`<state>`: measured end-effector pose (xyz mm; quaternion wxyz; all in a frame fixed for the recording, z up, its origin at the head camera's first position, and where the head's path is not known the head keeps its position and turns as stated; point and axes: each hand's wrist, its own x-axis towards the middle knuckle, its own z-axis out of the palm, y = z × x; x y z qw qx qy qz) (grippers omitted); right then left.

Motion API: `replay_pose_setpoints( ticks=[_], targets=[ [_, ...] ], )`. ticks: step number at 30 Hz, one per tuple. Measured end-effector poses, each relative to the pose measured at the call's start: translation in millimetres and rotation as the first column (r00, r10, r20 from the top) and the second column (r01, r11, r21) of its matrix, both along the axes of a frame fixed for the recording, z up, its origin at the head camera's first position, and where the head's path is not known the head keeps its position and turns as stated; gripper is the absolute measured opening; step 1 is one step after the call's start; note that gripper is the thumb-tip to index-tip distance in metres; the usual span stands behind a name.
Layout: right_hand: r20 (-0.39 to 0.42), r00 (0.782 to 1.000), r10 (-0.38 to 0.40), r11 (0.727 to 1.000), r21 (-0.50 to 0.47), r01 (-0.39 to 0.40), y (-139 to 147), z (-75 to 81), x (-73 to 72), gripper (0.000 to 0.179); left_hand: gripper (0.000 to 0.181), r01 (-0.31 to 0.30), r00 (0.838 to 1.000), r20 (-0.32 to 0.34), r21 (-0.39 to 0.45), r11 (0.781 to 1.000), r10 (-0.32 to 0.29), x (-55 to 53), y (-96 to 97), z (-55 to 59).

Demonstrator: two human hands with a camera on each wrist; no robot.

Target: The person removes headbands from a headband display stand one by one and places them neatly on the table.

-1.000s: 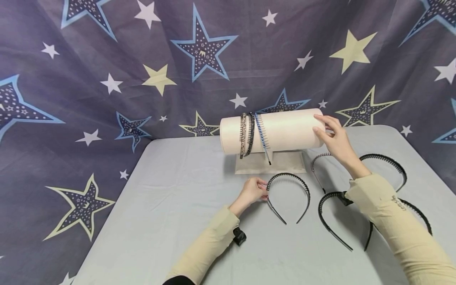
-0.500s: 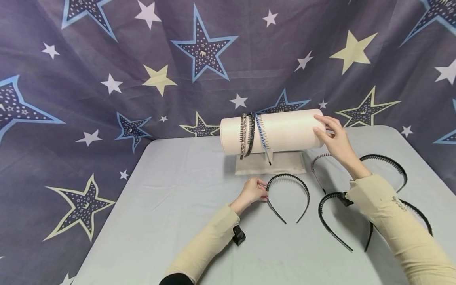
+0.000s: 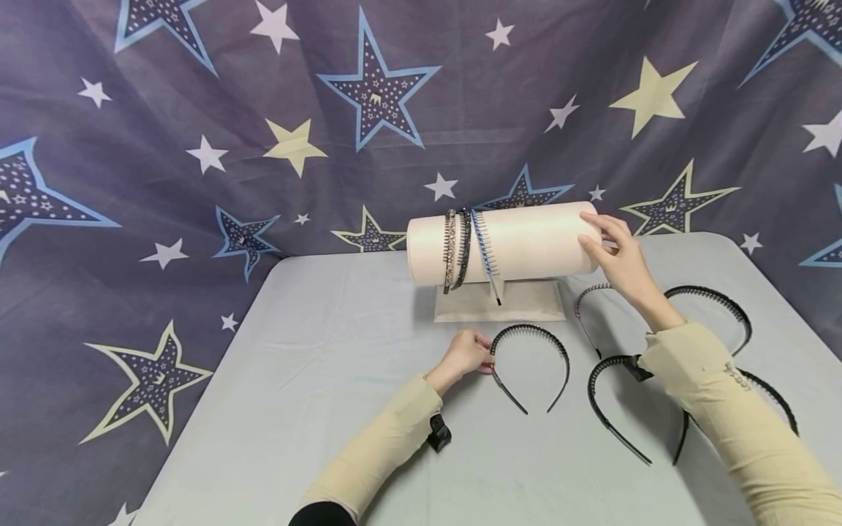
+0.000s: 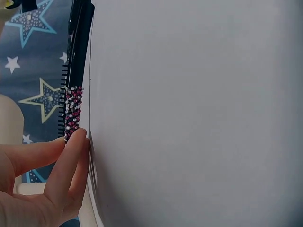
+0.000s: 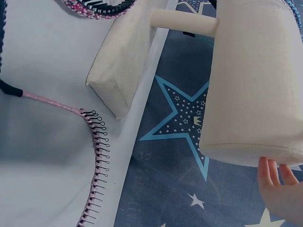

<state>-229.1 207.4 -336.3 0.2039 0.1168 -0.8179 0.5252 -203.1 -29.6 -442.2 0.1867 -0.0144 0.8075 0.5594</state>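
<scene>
Currently, from the left: star-print backdrop [image 3: 177, 212], dark purple-grey, hung behind pale tabletop [image 3: 296, 416] & down its left side. Next, reaching in from near edge, L sleeve [image 3: 378, 442], beige, w/ small black device [image 3: 439, 432] at the wrist. At approx. mid-tabletop, L grip [image 3: 463, 352]: closed to a pinch, thumb opp. fingers, w/ hold of the left side of beaded headband [image 4: 74, 106], black & toothed, pink-&-white beads on the pinched part. Placed just near of the display base [image 3: 533, 303], arch to the far side, both ends to the near; resting on tabletop or lifted a bit, can't tell.

Up on a short post [image 5: 182, 22] over that base: cream roll [image 3: 539, 237], horizontal. Fitted over its left half, L to R: glitter headband [image 3: 449, 252], black headband [image 3: 464, 252] right beside it, then blue headband [image 3: 485, 252], slightly apart & tilted. At the roll's right end, R grip [image 3: 621, 256]: fairly wide, thumb apart from fingers, fingertips touching the end, nothing enclosed.

Below R grip, on tabletop, pink headband [image 5: 53, 101], partly hidden in head view. Near of it, front dark headband [image 3: 593, 378], arch far, ends near. Farther right, far dark headband [image 3: 717, 294] & rightmost dark headband [image 3: 776, 392], both partly covered by R sleeve [image 3: 737, 416], also beige.
</scene>
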Motion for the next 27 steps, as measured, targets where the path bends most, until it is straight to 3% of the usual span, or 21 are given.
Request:
replay_pose_setpoints(
  ticks=[16, 27],
  targets=[
    [0.011, 1.000, 0.001, 1.000, 0.001, -0.001, 0.1, 0.4, 0.3, 0.038, 0.022, 0.049, 0.998, 0.030, -0.019, 0.999, -0.049, 5.1, -5.9, 2.7],
    [0.010, 1.000, 0.008, 1.000, -0.007, -0.008, 0.1, -0.8, 0.8, 0.039, 0.023, 0.116, 0.993, 0.018, -0.099, 0.988, -0.115, 8.4, -10.6, 4.5]
  ],
)
